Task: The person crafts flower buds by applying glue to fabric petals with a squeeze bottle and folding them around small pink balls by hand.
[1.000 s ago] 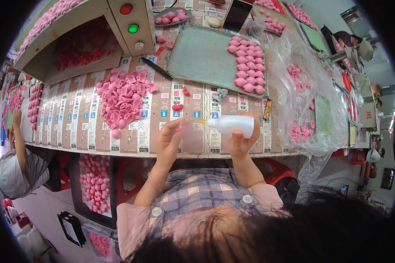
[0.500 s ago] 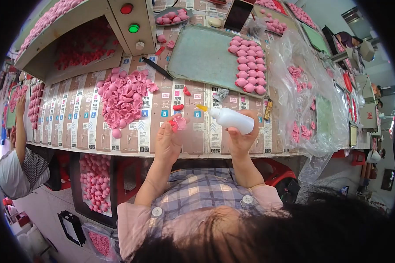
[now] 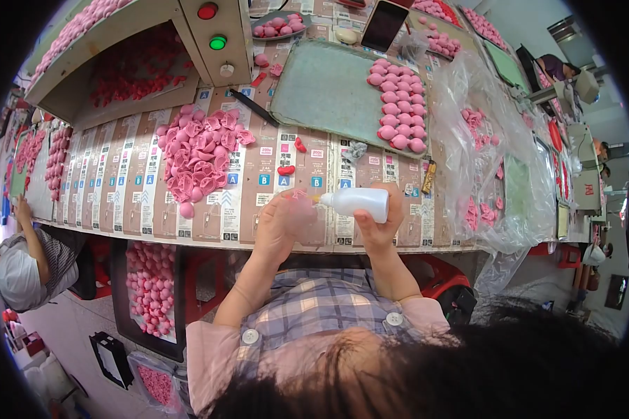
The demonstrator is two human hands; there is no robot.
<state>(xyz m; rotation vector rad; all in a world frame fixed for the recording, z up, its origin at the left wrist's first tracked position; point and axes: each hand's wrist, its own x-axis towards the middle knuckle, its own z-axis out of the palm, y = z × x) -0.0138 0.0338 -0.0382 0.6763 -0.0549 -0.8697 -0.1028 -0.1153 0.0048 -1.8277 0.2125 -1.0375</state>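
My right hand (image 3: 384, 225) is wrapped round a white squeeze bottle (image 3: 365, 203) lying on its side in the air. Its yellowish nozzle tip points left, at my left hand (image 3: 281, 222). Smeared by motion, my left hand pinches a thin pink petal-like piece (image 3: 300, 196), and the nozzle meets or nearly meets it; contact cannot be made out. Just beyond, two small red pieces, one a red bean-shaped piece (image 3: 286, 170), lie on the printed table covering. To the left lies a heap of pink hollow pieces (image 3: 201, 155).
A green tray (image 3: 321, 84) carries rows of pink balls at its right end. A machine (image 3: 220, 42) with red and green buttons stands back left. Clear plastic sheeting (image 3: 451, 140) lies at right. A co-worker's arm (image 3: 31, 234) is at far left.
The bottle has tilted to level and moved left and down, its nozzle now at the pink piece. My left hand has turned and shifted right. The co-worker's hand at far left has moved down.
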